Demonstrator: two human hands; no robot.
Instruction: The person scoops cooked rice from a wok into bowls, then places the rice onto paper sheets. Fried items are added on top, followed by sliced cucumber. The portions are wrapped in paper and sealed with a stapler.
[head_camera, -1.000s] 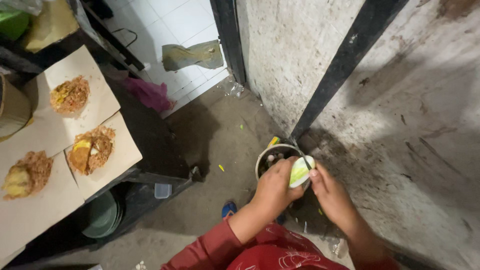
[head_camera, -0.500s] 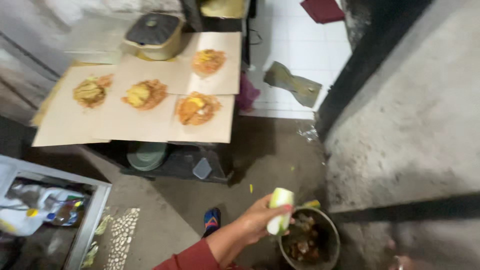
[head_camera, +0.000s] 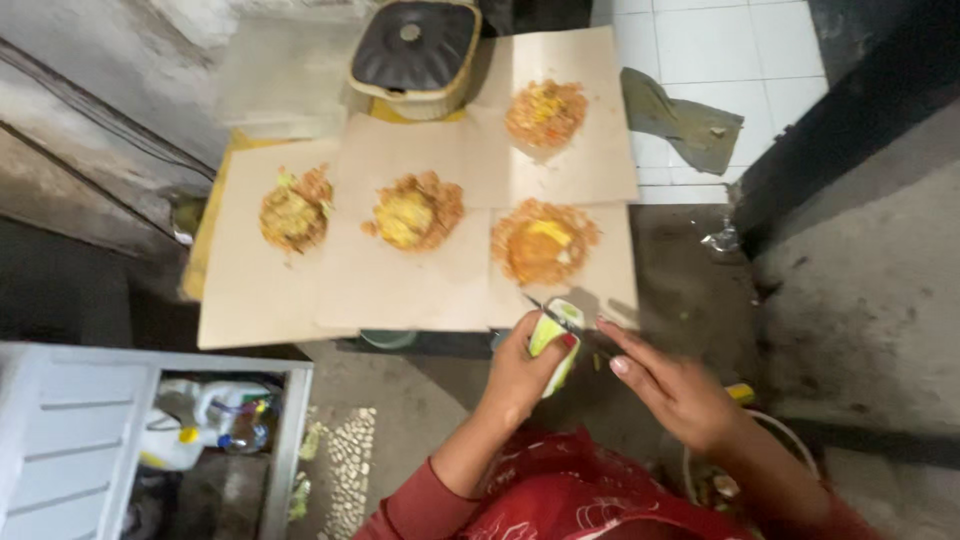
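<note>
From the head camera, the left hand (head_camera: 520, 375) is clamped around a pale green cucumber (head_camera: 555, 345), thumb pressed on its side, holding it just off the near edge of the table (head_camera: 205, 245). The right hand (head_camera: 670, 385) has its fingers stretched out and together beside the cucumber; a thin dark knife blade (head_camera: 545, 310) crosses the cucumber's top, but whether this hand grips the handle cannot be told.

Brown paper sheets (head_camera: 400, 280) cover the table. Four portions of fried rice lie on them: one toward the left edge (head_camera: 293, 210), one in the middle (head_camera: 412, 212), one near the right near corner (head_camera: 542, 245) and one at the far right (head_camera: 545, 112). A square cooker with a dark lid (head_camera: 415, 50) stands at the far edge.

A white cabinet (head_camera: 80, 440) with bottles (head_camera: 215, 420) sits at lower left, and a bucket (head_camera: 740, 470) shows under the right forearm.
</note>
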